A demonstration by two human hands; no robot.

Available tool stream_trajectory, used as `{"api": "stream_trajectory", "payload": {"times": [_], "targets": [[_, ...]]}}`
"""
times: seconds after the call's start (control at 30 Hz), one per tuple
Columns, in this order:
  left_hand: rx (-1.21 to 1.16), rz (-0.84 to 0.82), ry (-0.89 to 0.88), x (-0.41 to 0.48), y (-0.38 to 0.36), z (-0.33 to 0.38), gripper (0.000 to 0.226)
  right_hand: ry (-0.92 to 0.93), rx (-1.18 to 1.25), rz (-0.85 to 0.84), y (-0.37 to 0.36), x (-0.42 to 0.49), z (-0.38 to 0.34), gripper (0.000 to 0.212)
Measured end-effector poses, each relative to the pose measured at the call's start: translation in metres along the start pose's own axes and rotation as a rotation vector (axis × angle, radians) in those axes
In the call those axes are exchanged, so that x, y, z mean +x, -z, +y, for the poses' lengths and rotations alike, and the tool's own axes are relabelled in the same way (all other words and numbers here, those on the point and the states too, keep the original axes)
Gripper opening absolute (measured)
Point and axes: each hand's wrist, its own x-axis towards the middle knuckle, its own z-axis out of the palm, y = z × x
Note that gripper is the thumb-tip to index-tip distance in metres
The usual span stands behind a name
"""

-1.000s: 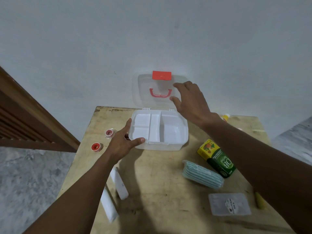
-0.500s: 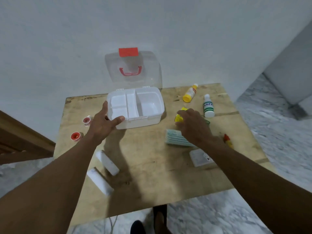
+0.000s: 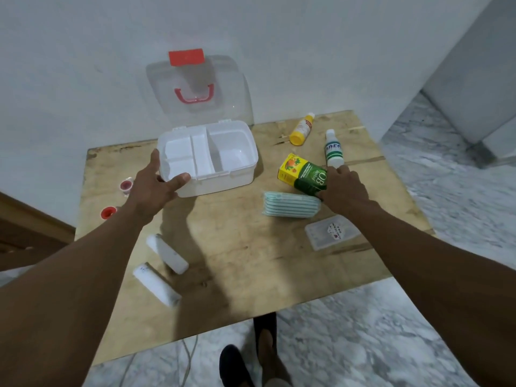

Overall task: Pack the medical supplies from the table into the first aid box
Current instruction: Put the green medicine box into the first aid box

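The white first aid box (image 3: 223, 178) stands open on the wooden table (image 3: 245, 255), its clear lid (image 3: 198, 85) with red latch and handle leaning on the wall. My left hand (image 3: 153, 188) grips the box's front left corner. My right hand (image 3: 342, 188) holds the yellow and green carton (image 3: 303, 174), tilted just off the table. A striped green pack (image 3: 290, 208) lies below the carton. A yellow bottle (image 3: 301, 130) and a white bottle (image 3: 332, 149) lie behind. Two white rolls (image 3: 167, 253) (image 3: 155, 284) and two small red-capped items (image 3: 126, 185) (image 3: 108, 212) lie at the left.
A clear plastic packet (image 3: 332, 231) lies near the table's right edge. The white wall stands right behind the box. Marble floor surrounds the table, my feet (image 3: 251, 350) show under its front edge, and a wooden frame (image 3: 30, 233) is at the far left.
My right hand went from the box lid down to the carton and has closed on it, tipping it up. My left hand kept its hold on the box. The camera view shifted.
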Motion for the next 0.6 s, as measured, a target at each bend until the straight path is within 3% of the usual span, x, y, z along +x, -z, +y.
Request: {"api": "stream_trajectory", "payload": {"times": [0.17, 0.37, 0.6], "targets": [[0.025, -0.026, -0.010, 0.000, 0.001, -0.001, 0.076, 0.032, 0.096, -0.003, 0.009, 0.007, -0.001, 0.058], [0.068, -0.060, -0.004, -0.002, 0.004, 0.011, 0.073, 0.103, 0.282, 0.125, 0.056, 0.016, -0.003, 0.068], [0.089, -0.009, 0.006, -0.006, 0.000, 0.014, 0.076, 0.379, 0.219, 0.065, 0.113, 0.036, -0.055, 0.055]]}}
